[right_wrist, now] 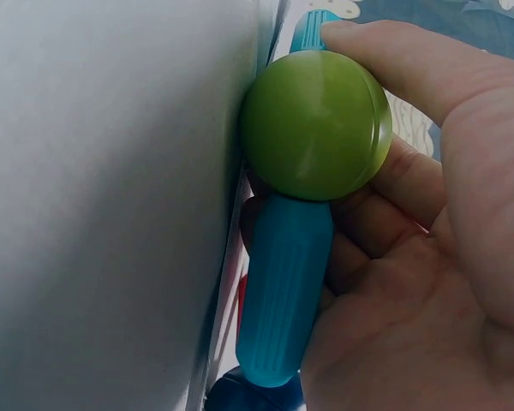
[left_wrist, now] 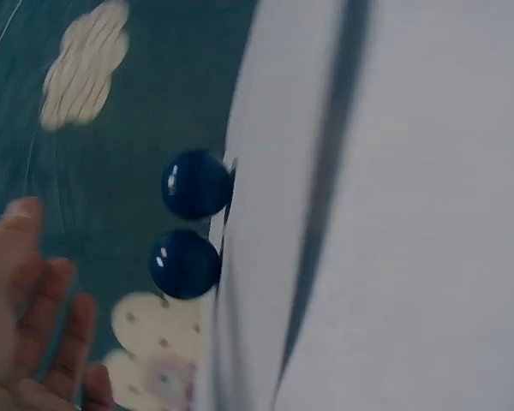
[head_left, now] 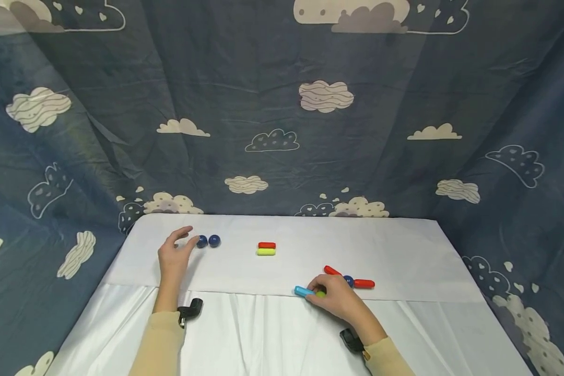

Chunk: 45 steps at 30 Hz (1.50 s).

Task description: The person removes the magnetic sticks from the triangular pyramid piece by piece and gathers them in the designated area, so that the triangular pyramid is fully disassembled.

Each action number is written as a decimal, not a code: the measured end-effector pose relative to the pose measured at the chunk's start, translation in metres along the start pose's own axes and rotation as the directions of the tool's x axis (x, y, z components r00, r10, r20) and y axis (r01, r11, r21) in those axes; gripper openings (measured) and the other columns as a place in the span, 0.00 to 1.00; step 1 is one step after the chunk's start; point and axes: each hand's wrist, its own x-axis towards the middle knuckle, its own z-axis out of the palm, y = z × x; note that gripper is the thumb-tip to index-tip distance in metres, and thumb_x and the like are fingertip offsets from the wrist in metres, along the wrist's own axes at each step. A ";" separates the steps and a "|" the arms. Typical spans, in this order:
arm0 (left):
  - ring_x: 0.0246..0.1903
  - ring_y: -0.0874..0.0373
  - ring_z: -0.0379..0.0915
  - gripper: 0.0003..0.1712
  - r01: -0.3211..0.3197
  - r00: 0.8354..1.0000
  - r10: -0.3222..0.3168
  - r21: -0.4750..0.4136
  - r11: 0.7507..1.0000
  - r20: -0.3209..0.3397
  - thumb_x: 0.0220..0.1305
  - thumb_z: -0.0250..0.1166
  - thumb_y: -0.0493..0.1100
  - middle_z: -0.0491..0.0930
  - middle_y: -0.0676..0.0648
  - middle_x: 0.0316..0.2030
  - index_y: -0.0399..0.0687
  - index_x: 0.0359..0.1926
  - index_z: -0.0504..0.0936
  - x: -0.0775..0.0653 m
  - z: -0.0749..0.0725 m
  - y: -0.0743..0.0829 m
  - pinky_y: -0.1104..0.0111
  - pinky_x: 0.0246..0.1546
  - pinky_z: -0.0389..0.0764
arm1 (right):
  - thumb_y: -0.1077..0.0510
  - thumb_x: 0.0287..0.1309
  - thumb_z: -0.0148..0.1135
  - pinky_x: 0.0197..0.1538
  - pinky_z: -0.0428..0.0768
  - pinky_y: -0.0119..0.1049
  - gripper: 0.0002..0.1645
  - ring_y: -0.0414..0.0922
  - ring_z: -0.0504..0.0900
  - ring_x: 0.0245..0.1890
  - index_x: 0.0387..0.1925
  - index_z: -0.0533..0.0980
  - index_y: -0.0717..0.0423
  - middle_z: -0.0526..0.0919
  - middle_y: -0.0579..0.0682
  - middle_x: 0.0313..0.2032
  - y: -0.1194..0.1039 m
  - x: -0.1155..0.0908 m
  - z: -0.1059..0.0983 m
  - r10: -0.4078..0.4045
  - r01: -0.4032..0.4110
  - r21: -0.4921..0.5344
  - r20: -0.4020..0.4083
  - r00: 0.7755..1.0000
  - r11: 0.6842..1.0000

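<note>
My left hand (head_left: pixel 175 257) reaches over the far left of the white cloth, beside two dark blue balls (head_left: pixel 214 241). Its fingers are spread with nothing held. In the left wrist view a gap separates the fingers from the balls (left_wrist: pixel 195 185). Front right of centre, my right hand (head_left: pixel 339 296) grips a piece made of light blue rods (head_left: pixel 302 291) and a green ball (head_left: pixel 320 294). The right wrist view has the ball (right_wrist: pixel 317 126) between two ribbed rods (right_wrist: pixel 285 291), with the thumb at the farther one. Curled fingers partly hide it.
Behind the right hand lie a dark blue ball (head_left: pixel 349 281) and two red rods (head_left: pixel 364 283); the hand partly covers them. A red rod (head_left: pixel 266 245) and a yellow-green rod (head_left: pixel 266 252) lie side by side mid-table. A cloud-patterned curtain (head_left: pixel 263 68) hangs behind the white cloth (head_left: pixel 216 274).
</note>
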 end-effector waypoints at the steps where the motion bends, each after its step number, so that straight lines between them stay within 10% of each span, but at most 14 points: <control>1: 0.55 0.46 0.82 0.19 -0.046 0.999 0.046 -0.014 0.999 0.008 0.63 0.78 0.41 0.89 0.41 0.53 0.46 0.55 0.88 -0.005 0.002 0.008 0.58 0.60 0.74 | 0.52 0.58 0.79 0.45 0.79 0.36 0.06 0.37 0.76 0.34 0.35 0.87 0.45 0.82 0.36 0.30 0.000 0.000 0.000 0.000 0.000 -0.003 0.000 1.000 1.000; 5: 0.48 0.48 0.85 0.17 -0.233 0.942 0.238 -0.050 0.971 0.238 0.60 0.79 0.37 0.91 0.45 0.47 0.45 0.51 0.90 -0.036 0.024 0.043 0.53 0.53 0.80 | 0.52 0.58 0.80 0.44 0.79 0.34 0.07 0.36 0.76 0.34 0.36 0.87 0.45 0.82 0.35 0.30 -0.001 -0.001 0.000 -0.014 0.013 -0.030 -0.025 1.000 0.999; 12: 0.52 0.56 0.85 0.21 -0.321 0.670 0.272 -0.062 0.945 0.691 0.64 0.77 0.44 0.89 0.54 0.52 0.48 0.57 0.87 -0.097 0.087 0.068 0.57 0.59 0.84 | 0.52 0.58 0.80 0.42 0.80 0.32 0.08 0.35 0.75 0.33 0.37 0.88 0.46 0.84 0.36 0.31 -0.007 -0.002 0.000 -0.058 0.056 -0.023 -0.054 0.997 0.998; 16: 0.49 0.60 0.84 0.18 -0.312 0.604 0.256 -0.072 0.947 0.755 0.65 0.77 0.46 0.89 0.56 0.50 0.52 0.55 0.88 -0.113 0.112 0.071 0.65 0.56 0.83 | 0.52 0.59 0.79 0.41 0.79 0.31 0.07 0.34 0.76 0.32 0.36 0.87 0.46 0.85 0.36 0.32 -0.008 -0.001 0.001 -0.091 0.091 -0.007 -0.046 0.995 0.996; 20: 0.42 0.67 0.81 0.11 -0.302 0.601 0.246 -0.069 0.951 0.761 0.65 0.77 0.47 0.89 0.58 0.43 0.56 0.48 0.91 -0.119 0.123 0.069 0.71 0.50 0.82 | 0.51 0.60 0.79 0.41 0.80 0.30 0.06 0.32 0.77 0.33 0.36 0.87 0.45 0.86 0.36 0.33 -0.005 0.000 0.004 -0.120 0.120 0.011 -0.031 0.992 0.993; 32: 0.43 0.62 0.80 0.09 -0.366 0.682 0.259 0.014 0.930 0.684 0.63 0.78 0.46 0.90 0.56 0.41 0.55 0.44 0.93 -0.112 0.124 0.063 0.67 0.48 0.81 | 0.58 0.57 0.80 0.30 0.71 0.26 0.14 0.32 0.69 0.24 0.45 0.87 0.54 0.74 0.37 0.24 0.009 0.000 -0.007 -0.166 0.192 0.095 -0.230 0.959 0.977; 40: 0.45 0.60 0.80 0.09 -0.324 0.744 0.229 0.038 0.945 0.628 0.63 0.78 0.46 0.91 0.56 0.41 0.55 0.44 0.92 -0.111 0.124 0.058 0.65 0.51 0.81 | 0.52 0.64 0.75 0.22 0.72 0.29 0.27 0.38 0.73 0.14 0.63 0.81 0.49 0.78 0.43 0.17 0.007 0.000 0.000 0.061 -0.064 0.282 0.020 0.998 0.957; 45: 0.44 0.60 0.80 0.09 -0.287 0.751 0.200 0.038 0.957 0.629 0.63 0.78 0.47 0.91 0.56 0.40 0.56 0.44 0.92 -0.111 0.124 0.057 0.66 0.50 0.80 | 0.51 0.67 0.72 0.20 0.77 0.31 0.31 0.43 0.77 0.12 0.68 0.76 0.54 0.82 0.46 0.19 0.009 0.002 0.010 0.080 -0.103 0.381 0.076 0.994 0.919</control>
